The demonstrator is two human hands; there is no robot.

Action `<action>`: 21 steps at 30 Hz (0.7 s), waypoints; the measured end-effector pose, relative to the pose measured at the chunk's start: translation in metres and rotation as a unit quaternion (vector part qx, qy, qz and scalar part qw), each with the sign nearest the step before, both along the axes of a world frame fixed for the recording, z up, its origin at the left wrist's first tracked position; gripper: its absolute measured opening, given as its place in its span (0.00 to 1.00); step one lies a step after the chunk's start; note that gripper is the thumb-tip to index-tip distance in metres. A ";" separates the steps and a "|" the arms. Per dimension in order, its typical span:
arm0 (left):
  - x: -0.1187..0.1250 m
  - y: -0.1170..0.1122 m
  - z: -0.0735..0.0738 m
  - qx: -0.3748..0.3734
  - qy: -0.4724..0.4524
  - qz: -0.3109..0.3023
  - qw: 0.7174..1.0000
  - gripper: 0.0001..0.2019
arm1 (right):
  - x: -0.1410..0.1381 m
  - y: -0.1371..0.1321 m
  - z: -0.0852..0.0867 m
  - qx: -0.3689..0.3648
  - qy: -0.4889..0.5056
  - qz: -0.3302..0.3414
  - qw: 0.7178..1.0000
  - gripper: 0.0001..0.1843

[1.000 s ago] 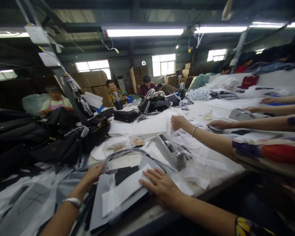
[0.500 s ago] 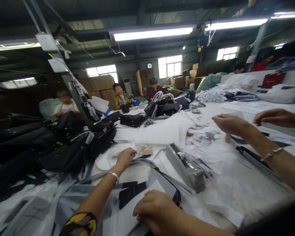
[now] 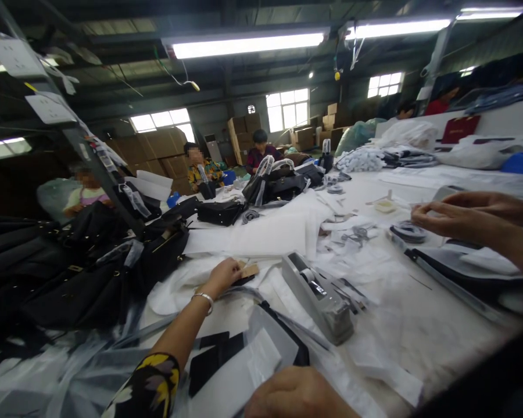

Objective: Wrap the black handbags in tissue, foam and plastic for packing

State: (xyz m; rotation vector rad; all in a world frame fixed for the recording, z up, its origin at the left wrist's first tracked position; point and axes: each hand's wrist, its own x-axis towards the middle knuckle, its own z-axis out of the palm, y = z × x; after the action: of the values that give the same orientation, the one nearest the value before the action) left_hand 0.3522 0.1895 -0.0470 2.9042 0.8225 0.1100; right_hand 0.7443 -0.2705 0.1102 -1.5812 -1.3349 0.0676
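Note:
My left hand (image 3: 223, 277), with a silver bangle at the wrist, reaches to a small pile of tan card pieces (image 3: 249, 270). Its fingers are bent together at the pile; whether a piece is between them is hidden. My right hand (image 3: 303, 396) is curled at the bottom edge, its fingertips out of sight, close to a white sheet (image 3: 235, 380). Between the hands lies a black bag (image 3: 287, 331) with grey wrapping and white film on it. Black flat pieces (image 3: 213, 357) stick out beside the sheet. A grey tape dispenser (image 3: 318, 299) stands right of the bag.
Finished-looking black bags (image 3: 82, 267) are heaped at left, by a slanted metal post (image 3: 100, 174). A co-worker's hands (image 3: 457, 215) work at the right, above another wrapped bag (image 3: 466, 273). White sheets (image 3: 261, 232) lie ahead. Several people sit across the table.
My left hand has come onto the tan pieces. My right hand has dropped toward the bottom edge. The view has turned right, and the co-worker's hands have come together.

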 end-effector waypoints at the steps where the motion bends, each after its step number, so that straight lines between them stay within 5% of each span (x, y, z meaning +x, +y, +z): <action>1: 0.002 -0.001 0.002 0.009 -0.008 0.003 1.000 0.15 | 0.004 -0.005 -0.002 0.005 0.009 -0.016 1.000 0.16; 6: 0.025 -0.005 0.004 0.033 -0.021 -0.023 0.999 0.15 | 0.009 -0.002 -0.016 0.003 0.076 -0.069 0.995 0.20; 13: 0.049 -0.001 -0.006 0.004 -0.018 -0.033 0.999 0.16 | 0.017 0.013 -0.022 0.065 0.096 0.048 0.992 0.09; 16: 0.047 0.002 0.000 -0.031 -0.061 -0.012 0.998 0.16 | -0.044 0.029 -0.015 0.099 0.067 0.073 0.990 0.09; 18: 0.043 0.006 0.012 -0.063 -0.105 0.011 0.992 0.16 | -0.118 0.045 -0.016 0.075 0.099 0.135 0.983 0.10; 21: 0.032 0.012 0.042 -0.120 -0.185 0.042 0.974 0.15 | -0.244 0.074 -0.044 0.076 0.126 0.170 0.975 0.08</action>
State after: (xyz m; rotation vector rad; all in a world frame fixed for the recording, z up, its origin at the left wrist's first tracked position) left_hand 0.3842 0.2018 -0.0047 2.5124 0.8232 0.5044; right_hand 0.4999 -0.1969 0.0659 -1.1620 -1.3610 0.3566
